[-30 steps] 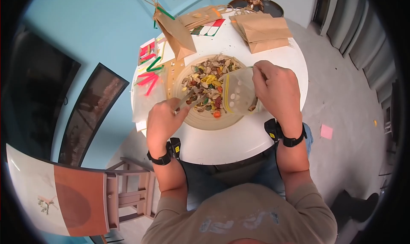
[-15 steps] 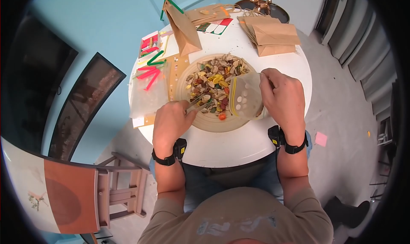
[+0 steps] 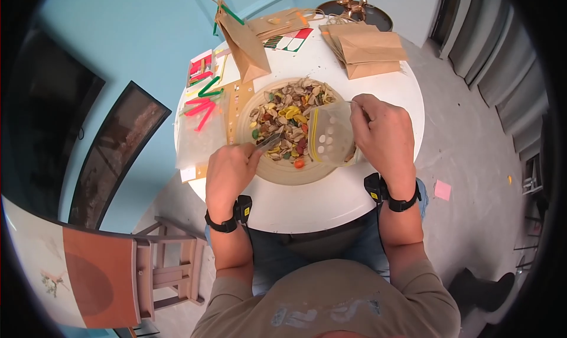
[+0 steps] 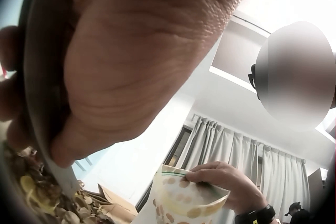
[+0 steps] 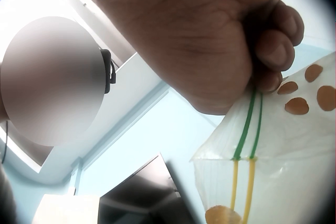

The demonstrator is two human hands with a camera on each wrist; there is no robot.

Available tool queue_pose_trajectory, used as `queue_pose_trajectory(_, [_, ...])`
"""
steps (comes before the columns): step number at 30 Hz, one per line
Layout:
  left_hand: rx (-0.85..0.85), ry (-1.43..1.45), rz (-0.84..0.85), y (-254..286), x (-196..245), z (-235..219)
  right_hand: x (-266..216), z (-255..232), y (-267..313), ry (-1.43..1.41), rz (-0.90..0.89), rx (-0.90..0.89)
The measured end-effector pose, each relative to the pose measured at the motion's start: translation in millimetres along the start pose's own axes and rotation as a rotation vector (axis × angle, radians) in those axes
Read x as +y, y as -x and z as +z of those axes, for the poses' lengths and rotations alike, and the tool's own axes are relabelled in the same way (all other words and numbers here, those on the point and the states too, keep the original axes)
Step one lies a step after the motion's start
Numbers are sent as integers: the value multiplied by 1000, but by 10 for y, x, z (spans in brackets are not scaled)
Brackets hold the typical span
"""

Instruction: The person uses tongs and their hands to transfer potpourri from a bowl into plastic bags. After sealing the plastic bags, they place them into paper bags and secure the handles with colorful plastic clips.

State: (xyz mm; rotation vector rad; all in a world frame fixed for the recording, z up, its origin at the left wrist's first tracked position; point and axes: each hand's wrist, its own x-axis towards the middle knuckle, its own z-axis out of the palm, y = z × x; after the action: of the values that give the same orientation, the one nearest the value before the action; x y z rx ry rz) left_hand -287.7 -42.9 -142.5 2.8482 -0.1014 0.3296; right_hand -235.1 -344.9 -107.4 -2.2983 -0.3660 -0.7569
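My left hand [image 3: 229,174] grips a pair of metal tongs [image 3: 270,142]. Their tips reach into a heap of dried potpourri [image 3: 283,110], mixed petals and chips in brown, yellow, red and green. The heap lies on a round beige plate [image 3: 277,174]. At the plate's right side my right hand [image 3: 384,131] pinches the upper edge of a translucent zip bag [image 3: 332,134] with round dots. The bag's mouth, edged in yellow and green strips [image 5: 244,129], faces the heap and gapes in the left wrist view. A few pieces show low in the bag.
Brown paper bags [image 3: 373,54] lie at the back right; another paper bag [image 3: 243,48] stands at the back left. Green and pink strips [image 3: 204,110] and clear plastic bags [image 3: 198,146] cover the left side of the white round table [image 3: 295,211]. An orange ball-like piece [image 3: 299,163] sits near the plate's front.
The tongs have shifted slightly left over the heap, and their tips stand closer together than half a second ago. My right hand keeps holding the bag in about the same place.
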Motion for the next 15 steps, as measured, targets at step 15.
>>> queue_pose_trajectory(15, [67,160,183,-67,544,-583,113,17,-33,-15,-31,-41])
